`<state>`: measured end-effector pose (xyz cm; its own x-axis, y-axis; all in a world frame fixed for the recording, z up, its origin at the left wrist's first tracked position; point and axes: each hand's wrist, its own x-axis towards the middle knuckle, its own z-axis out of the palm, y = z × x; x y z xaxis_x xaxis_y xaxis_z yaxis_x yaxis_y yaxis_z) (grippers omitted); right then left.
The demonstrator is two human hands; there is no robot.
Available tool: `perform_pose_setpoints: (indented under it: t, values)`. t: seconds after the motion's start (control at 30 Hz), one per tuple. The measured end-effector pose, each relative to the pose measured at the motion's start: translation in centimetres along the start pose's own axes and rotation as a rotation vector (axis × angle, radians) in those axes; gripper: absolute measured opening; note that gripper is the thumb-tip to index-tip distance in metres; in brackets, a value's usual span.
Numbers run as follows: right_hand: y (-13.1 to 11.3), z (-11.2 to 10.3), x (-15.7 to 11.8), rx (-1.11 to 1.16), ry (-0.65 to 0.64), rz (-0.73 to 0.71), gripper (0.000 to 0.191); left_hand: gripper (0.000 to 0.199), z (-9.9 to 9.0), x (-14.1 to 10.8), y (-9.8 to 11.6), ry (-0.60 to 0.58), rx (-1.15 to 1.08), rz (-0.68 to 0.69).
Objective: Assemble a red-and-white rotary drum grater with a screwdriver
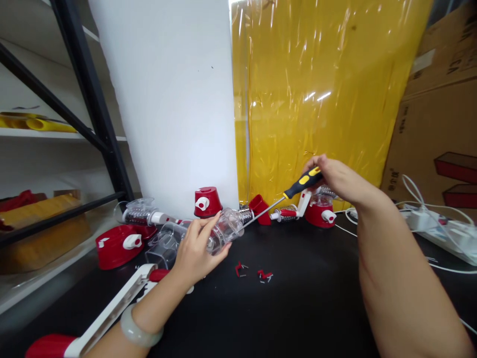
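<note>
– How's my grip at the far end?
– From my seat, my left hand [194,251] has its fingers wrapped over a clear plastic part [224,229], thumb along the near side. The part is tilted, and I can't tell whether it touches the black surface [316,298]
– And the other side?
– My right hand [330,174] has its fingers closed around a screwdriver [294,190] by its black and yellow end, though some fingers are hidden from me. It slants down to the left and reaches the clear plastic part; I can't make out what its tip meets
– What lies about?
– Two small red pieces [264,274] with metal bits [269,279] lie on the surface, nearer me than the clear plastic part. Beyond my left hand is a red base [213,199] with a white knob [202,203]. A power strip [445,239] lies well off to the right
</note>
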<state>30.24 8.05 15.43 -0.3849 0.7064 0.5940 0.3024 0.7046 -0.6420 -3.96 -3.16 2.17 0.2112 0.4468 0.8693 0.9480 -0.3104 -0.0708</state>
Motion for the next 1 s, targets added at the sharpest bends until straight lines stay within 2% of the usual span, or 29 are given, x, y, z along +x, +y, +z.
perform_pose_setpoints:
  t: [0.1, 0.2, 0.27, 0.4, 0.47, 0.53, 0.6, 0.67, 0.73, 0.83, 0.9, 1.0]
  values:
    - [0.4, 0.1, 0.0, 0.222, -0.042, -0.067, 0.035, 0.071, 0.0, 0.1, -0.1, -0.001, -0.002, -0.004]
    - [-0.2, 0.0, -0.4, 0.283, -0.104, -0.128, 0.033, 0.071, -0.1, 0.1, 0.0, 0.013, -0.005, -0.001]
    - [-0.9, -0.1, -0.7, 0.233, -0.107, -0.098, 0.033, 0.071, -0.1, 0.1, 0.1, 0.014, -0.008, 0.006]
    - [-1.5, 0.0, -0.7, -0.051, -0.020, 0.067, 0.045, 0.070, 0.0, 0.0, 0.2, 0.001, -0.006, 0.026]
    - [-1.4, 0.1, -0.6, -0.110, 0.018, 0.077, 0.048, 0.070, 0.0, -0.1, 0.2, -0.001, 0.002, 0.030]
    - [-1.1, 0.1, -0.6, -0.035, 0.020, 0.021, 0.042, 0.070, -0.1, 0.0, 0.2, 0.009, 0.009, 0.032]
    - [-0.8, 0.0, -0.6, 0.101, -0.037, -0.052, 0.035, 0.069, -0.1, 0.1, 0.1, 0.020, 0.008, 0.027]
    - [-0.8, 0.0, -0.8, 0.198, -0.110, -0.112, 0.038, 0.071, -0.1, 0.1, 0.0, 0.026, 0.000, 0.012]
    - [-1.0, 0.0, -0.9, 0.208, -0.128, -0.122, 0.039, 0.073, -0.1, 0.1, 0.0, 0.020, -0.005, -0.003]
    - [-1.4, 0.2, -0.8, 0.052, -0.046, -0.028, 0.034, 0.074, -0.1, 0.1, -0.1, 0.021, 0.005, -0.004]
    - [-1.5, 0.4, -0.5, -0.114, 0.035, 0.029, 0.043, 0.073, -0.2, 0.1, -0.1, 0.026, 0.020, 0.011]
    - [-1.3, 0.6, -0.2, -0.161, 0.094, -0.001, 0.046, 0.071, -0.1, 0.2, -0.1, 0.022, 0.033, 0.022]
